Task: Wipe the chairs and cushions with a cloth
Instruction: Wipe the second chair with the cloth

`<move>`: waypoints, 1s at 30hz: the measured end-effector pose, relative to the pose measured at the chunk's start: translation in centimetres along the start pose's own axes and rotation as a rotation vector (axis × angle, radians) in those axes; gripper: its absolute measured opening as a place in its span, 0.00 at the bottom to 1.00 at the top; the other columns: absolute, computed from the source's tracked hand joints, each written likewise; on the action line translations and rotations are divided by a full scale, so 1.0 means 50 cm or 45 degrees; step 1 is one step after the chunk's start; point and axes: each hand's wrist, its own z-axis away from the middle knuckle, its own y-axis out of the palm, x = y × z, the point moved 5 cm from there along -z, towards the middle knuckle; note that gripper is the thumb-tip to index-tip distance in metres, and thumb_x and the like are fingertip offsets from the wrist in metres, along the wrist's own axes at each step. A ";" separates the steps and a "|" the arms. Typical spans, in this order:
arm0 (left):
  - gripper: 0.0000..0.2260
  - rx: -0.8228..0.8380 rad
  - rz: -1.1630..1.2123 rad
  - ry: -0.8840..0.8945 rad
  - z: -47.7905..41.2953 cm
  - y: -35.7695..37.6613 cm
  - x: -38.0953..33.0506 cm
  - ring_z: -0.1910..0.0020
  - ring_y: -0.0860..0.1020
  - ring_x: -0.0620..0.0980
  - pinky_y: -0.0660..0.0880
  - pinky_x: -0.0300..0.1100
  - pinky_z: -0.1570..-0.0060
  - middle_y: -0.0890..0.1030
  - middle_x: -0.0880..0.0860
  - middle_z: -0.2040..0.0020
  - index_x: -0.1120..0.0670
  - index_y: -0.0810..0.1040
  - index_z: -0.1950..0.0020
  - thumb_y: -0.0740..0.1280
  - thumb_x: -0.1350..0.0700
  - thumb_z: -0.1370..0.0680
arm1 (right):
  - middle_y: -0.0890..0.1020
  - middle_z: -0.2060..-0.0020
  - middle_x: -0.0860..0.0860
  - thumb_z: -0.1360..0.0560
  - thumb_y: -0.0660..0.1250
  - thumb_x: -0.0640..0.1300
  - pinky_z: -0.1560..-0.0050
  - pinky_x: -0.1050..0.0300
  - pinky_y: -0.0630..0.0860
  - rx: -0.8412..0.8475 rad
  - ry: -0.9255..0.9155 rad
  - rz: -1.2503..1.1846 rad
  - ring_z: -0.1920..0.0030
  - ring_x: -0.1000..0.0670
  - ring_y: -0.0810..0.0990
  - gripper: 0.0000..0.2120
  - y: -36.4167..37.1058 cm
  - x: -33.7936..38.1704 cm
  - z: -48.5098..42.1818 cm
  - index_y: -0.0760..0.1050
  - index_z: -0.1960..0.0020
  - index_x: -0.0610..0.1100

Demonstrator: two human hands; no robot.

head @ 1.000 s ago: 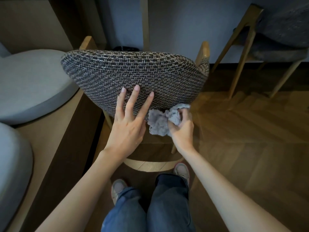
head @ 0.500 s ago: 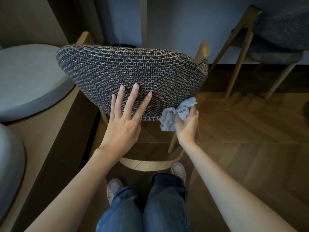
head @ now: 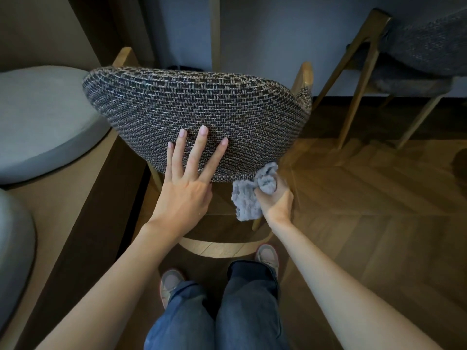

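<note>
A chair with a dark woven backrest (head: 202, 109) and light wooden legs stands right in front of me, its back facing me. My left hand (head: 187, 188) presses flat on the lower part of the backrest, fingers straight and spread. My right hand (head: 276, 200) grips a crumpled grey cloth (head: 252, 195) at the backrest's lower right corner. The cloth touches the bottom edge of the backrest and part of it hangs below. The chair's seat is hidden behind the backrest.
Two round grey cushions (head: 43, 117) lie on a wooden bench (head: 65, 210) at the left. A second chair (head: 409, 54) with wooden legs stands at the back right. Herringbone wood floor (head: 379, 210) stretches to the right. My feet and jeans show below.
My right hand has slid the cloth to the right along the backrest's bottom edge to its lower right corner. My left hand stays pressed on the backrest.
</note>
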 end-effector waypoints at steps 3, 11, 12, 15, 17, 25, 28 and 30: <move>0.38 0.073 0.064 -0.014 0.004 -0.015 -0.004 0.25 0.46 0.67 0.54 0.64 0.28 0.47 0.60 0.22 0.53 0.52 0.22 0.69 0.61 0.27 | 0.79 0.48 0.47 0.30 0.72 0.41 0.43 0.50 0.73 -0.098 0.024 -0.064 0.43 0.44 0.77 0.16 -0.031 0.019 0.038 0.76 0.43 0.44; 0.33 -0.201 0.398 -0.255 0.029 -0.158 0.021 0.28 0.58 0.58 0.59 0.55 0.28 0.58 0.58 0.27 0.51 0.59 0.23 0.69 0.61 0.26 | 0.74 0.46 0.50 0.31 0.72 0.38 0.45 0.73 0.67 -0.196 -0.718 -0.068 0.46 0.60 0.72 0.19 -0.192 0.262 0.135 0.74 0.42 0.49; 0.34 -0.259 0.409 -0.304 0.026 -0.180 0.032 0.27 0.56 0.58 0.58 0.57 0.28 0.56 0.58 0.26 0.49 0.58 0.23 0.70 0.60 0.25 | 0.72 0.43 0.51 0.30 0.73 0.39 0.43 0.77 0.65 -0.165 -0.799 -0.035 0.43 0.61 0.71 0.22 -0.203 0.294 0.137 0.72 0.38 0.49; 0.36 -0.281 0.410 -0.422 -0.005 -0.230 0.065 0.24 0.49 0.61 0.54 0.62 0.27 0.49 0.58 0.23 0.46 0.55 0.23 0.71 0.57 0.25 | 0.67 0.33 0.51 0.29 0.73 0.41 0.46 0.83 0.61 -0.013 -0.890 0.132 0.40 0.66 0.64 0.31 -0.203 0.376 0.130 0.65 0.29 0.53; 0.36 -0.211 0.453 -0.513 -0.034 -0.244 0.093 0.24 0.44 0.63 0.50 0.64 0.28 0.45 0.57 0.22 0.43 0.53 0.23 0.70 0.54 0.25 | 0.63 0.28 0.55 0.26 0.71 0.44 0.44 0.78 0.60 0.105 -0.865 0.263 0.37 0.68 0.62 0.32 -0.177 0.417 0.117 0.61 0.27 0.58; 0.24 -0.118 0.800 -0.732 -0.086 -0.187 0.165 0.24 0.48 0.63 0.56 0.64 0.29 0.49 0.54 0.23 0.43 0.68 0.33 0.71 0.47 0.26 | 0.66 0.38 0.52 0.22 0.65 0.43 0.43 0.45 0.73 0.275 -0.781 0.452 0.43 0.46 0.75 0.21 -0.091 0.432 0.062 0.65 0.32 0.57; 0.22 -0.215 0.801 -0.717 -0.103 -0.174 0.138 0.25 0.52 0.62 0.56 0.65 0.30 0.55 0.55 0.26 0.45 0.70 0.35 0.72 0.49 0.27 | 0.66 0.37 0.52 0.22 0.65 0.39 0.46 0.48 0.74 0.174 -0.794 0.496 0.42 0.45 0.75 0.23 -0.106 0.419 0.031 0.65 0.32 0.57; 0.21 -0.230 0.785 -0.718 -0.134 -0.163 0.102 0.26 0.54 0.63 0.52 0.67 0.29 0.57 0.56 0.28 0.46 0.71 0.36 0.72 0.50 0.27 | 0.65 0.33 0.53 0.22 0.64 0.38 0.46 0.51 0.70 0.116 -0.758 0.552 0.38 0.44 0.74 0.24 -0.131 0.408 -0.006 0.64 0.31 0.57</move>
